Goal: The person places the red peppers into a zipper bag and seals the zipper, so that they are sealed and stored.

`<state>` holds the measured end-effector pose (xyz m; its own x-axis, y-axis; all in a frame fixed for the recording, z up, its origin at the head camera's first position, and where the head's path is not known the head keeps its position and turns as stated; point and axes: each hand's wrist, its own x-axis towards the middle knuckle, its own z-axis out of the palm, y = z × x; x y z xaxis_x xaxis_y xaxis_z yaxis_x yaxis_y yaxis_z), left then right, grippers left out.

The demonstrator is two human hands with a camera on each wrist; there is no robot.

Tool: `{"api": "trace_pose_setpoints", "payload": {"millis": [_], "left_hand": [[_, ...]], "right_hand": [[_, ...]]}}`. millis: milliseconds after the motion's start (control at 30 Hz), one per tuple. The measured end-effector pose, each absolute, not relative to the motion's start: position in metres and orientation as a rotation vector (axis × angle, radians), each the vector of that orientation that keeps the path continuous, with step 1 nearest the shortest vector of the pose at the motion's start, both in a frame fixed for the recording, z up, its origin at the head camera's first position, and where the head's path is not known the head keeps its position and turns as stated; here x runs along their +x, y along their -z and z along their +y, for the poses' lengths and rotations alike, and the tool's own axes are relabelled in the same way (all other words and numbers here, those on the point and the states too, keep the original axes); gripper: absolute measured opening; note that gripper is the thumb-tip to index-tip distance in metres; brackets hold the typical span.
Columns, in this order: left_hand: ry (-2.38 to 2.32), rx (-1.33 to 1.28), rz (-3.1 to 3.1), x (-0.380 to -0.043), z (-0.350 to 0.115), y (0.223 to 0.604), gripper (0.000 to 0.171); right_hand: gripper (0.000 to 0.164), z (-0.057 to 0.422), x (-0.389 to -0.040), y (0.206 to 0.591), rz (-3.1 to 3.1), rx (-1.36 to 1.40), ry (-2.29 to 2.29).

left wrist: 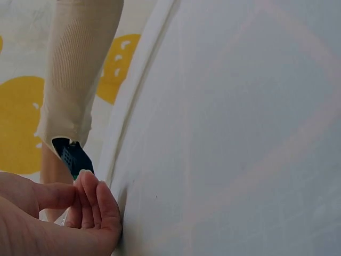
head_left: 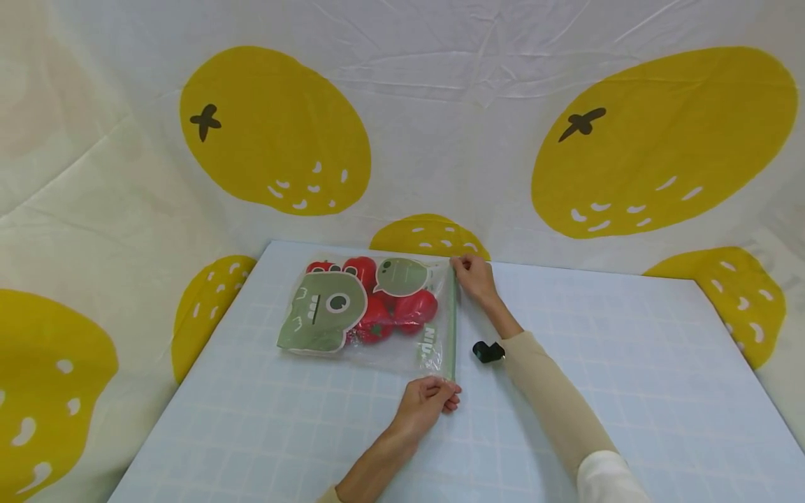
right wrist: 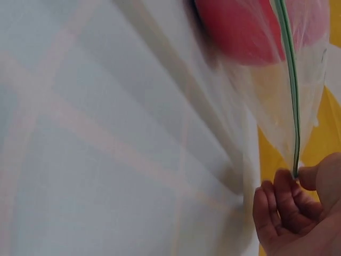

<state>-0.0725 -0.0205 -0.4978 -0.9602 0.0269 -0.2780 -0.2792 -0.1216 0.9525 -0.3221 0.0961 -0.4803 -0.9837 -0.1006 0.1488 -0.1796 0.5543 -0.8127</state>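
Observation:
A clear zip bag with green cartoon prints lies on the table and has a green zipper strip along its right edge. Inside are several red pieces shaped like fruit; a tomato shows its green star-shaped top. My right hand pinches the far end of the strip between thumb and fingers, as the right wrist view also shows. At the strip's near end, my left hand pinches the bag's corner. In the left wrist view the thumb and fingers of that hand meet, but the corner is mostly hidden.
The table has a pale blue checked cover. Behind it hangs a white cloth printed with large yellow fruits. A small black device sits by the right sleeve's cuff.

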Motion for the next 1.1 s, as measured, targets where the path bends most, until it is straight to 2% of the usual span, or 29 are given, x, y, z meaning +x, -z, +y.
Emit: {"api": "trace_pose_setpoints", "payload": {"millis": [600, 867, 1100], "left_hand": [[-2.059, -0.311, 2.037, -0.074, -0.025, 0.493, 0.023], [-2.02, -0.275, 2.09, -0.073, -0.031, 0.487, 0.035], [-1.992, -0.248, 2.109, -0.078, -0.04, 0.479, 0.035]], "right_hand": [[0.036, 0.102, -0.32, 0.478, -2.711, 0.252, -1.517], [0.032, 0.107, -0.311, 0.477, -2.726, 0.282, -1.526], [0.027, 0.11, -0.303, 0.479, -2.687, 0.325, -1.524]]}}
